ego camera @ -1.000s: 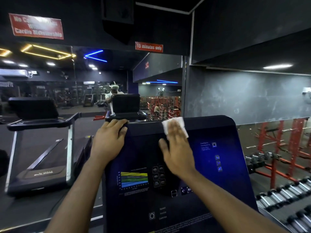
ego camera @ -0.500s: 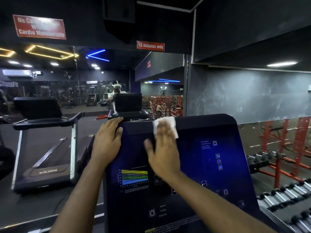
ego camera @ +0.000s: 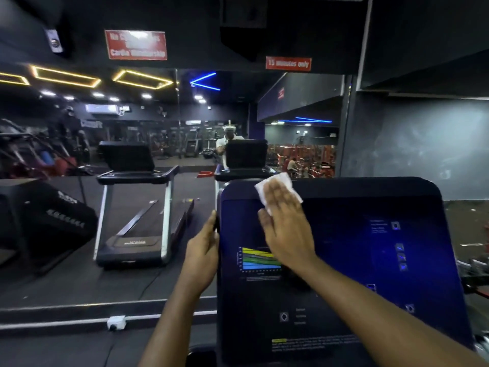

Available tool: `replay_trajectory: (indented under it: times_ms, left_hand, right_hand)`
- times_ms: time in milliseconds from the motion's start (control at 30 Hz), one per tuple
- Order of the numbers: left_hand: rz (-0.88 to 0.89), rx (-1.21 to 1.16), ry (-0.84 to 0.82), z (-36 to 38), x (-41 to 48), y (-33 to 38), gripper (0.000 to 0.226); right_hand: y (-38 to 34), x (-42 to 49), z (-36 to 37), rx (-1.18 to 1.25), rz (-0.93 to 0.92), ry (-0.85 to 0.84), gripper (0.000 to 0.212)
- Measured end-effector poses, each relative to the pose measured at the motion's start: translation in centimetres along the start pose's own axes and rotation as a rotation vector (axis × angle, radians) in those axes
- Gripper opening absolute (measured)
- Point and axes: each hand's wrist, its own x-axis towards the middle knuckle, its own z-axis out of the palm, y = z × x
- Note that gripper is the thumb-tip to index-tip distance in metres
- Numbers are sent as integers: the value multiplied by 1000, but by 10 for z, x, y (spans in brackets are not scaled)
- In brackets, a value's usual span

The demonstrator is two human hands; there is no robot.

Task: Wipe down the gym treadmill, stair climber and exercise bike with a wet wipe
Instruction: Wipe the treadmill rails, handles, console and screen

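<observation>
Since half a second ago the left hand [ego camera: 202, 256] has slid from the console's [ego camera: 370, 260] top corner down to its left edge, and the right hand [ego camera: 287, 234] has carried the wipe [ego camera: 263, 189] leftward along the top of the panel. The right hand lies flat, fingers straight, pressing the wipe against the upper left of the console. The open palm likely spreads pressure so the sheet stays wide on the surface. The left hand clasps the edge, thumb at the front and fingers hidden behind, probably to steady the panel against the push. The chart [ego camera: 260, 259] sits just below the right palm, not yet covered by the wipe. No wipe pack, bin or other container shows here. A mirror [ego camera: 79, 260] ahead reflects another treadmill [ego camera: 137, 215].
</observation>
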Motion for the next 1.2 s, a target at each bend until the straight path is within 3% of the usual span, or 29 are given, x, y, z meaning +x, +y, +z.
replay_trajectory:
  times_ms: [67,200,333,467,600,733,833,900,967,1100,1200]
  left_hand:
    - [-11,-21,-19,-3,-10,0,53]
    - [-55,-88,-85,-11,-18,-6,49]
    - [-101,-127,-125,-17,-19,-7,55]
    - [-138,-148,-155,-20,-20,-13,67]
    - [-155,-192,-158,-21,-21,-13,68]
    - [-34,-77,-61,-21,-19,-8,51]
    - [86,-31,101,-17,-16,3,45]
    - [147,-28,181,-13,-15,11,48]
    - [197,-12,214,-3,-12,18,50]
    - [332,136,142,33,-13,34,62]
    - [303,552,99,63,-9,35,65]
  right_hand:
    - [-23,-1,9,32,87,-1,69]
    - [-33,-10,19,6,-229,-113,69]
    - [-45,6,18,51,38,-21,66]
    - [-57,-1,25,49,-302,-159,66]
    - [-48,16,11,79,-24,-73,64]
    - [-53,10,12,67,-323,-200,65]
    - [-41,20,1,87,-111,-135,67]
    - [-45,13,0,106,-224,-221,67]
    - [-44,8,-2,239,-350,-356,61]
    - [-40,19,-27,990,19,-449,62]
    - [-28,25,-37,1268,163,-310,69]
